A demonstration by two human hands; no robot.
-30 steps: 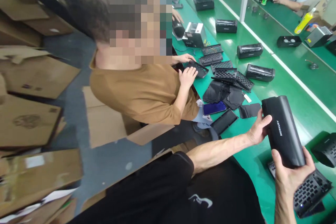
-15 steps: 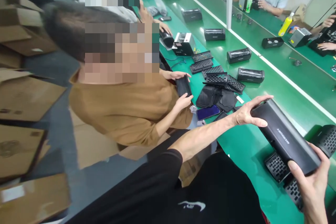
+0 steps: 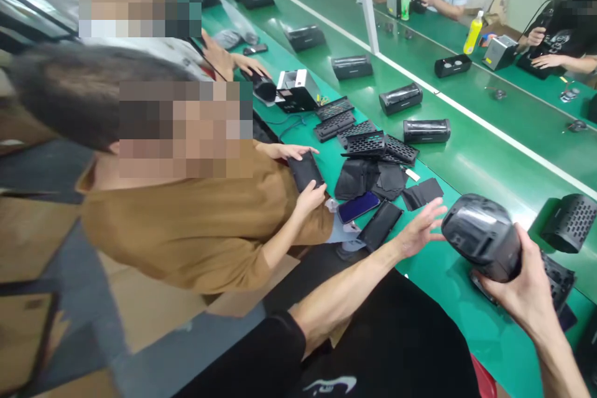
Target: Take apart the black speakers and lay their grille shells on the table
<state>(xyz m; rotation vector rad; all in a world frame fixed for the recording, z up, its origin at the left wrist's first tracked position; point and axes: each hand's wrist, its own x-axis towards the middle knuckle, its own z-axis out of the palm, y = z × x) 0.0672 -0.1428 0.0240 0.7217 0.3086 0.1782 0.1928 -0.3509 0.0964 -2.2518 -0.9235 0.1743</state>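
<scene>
Gripping a black speaker housing (image 3: 480,237) in the right hand (image 3: 510,280).

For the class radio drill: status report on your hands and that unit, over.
Right hand gripping black speaker. Left hand open beside it. Black grille panel just under right hand.

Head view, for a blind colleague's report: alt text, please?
The right hand grips a black cylindrical speaker; the open left hand hovers beside it over a green workbench. A co-worker in a brown shirt handles a black panel.
</scene>
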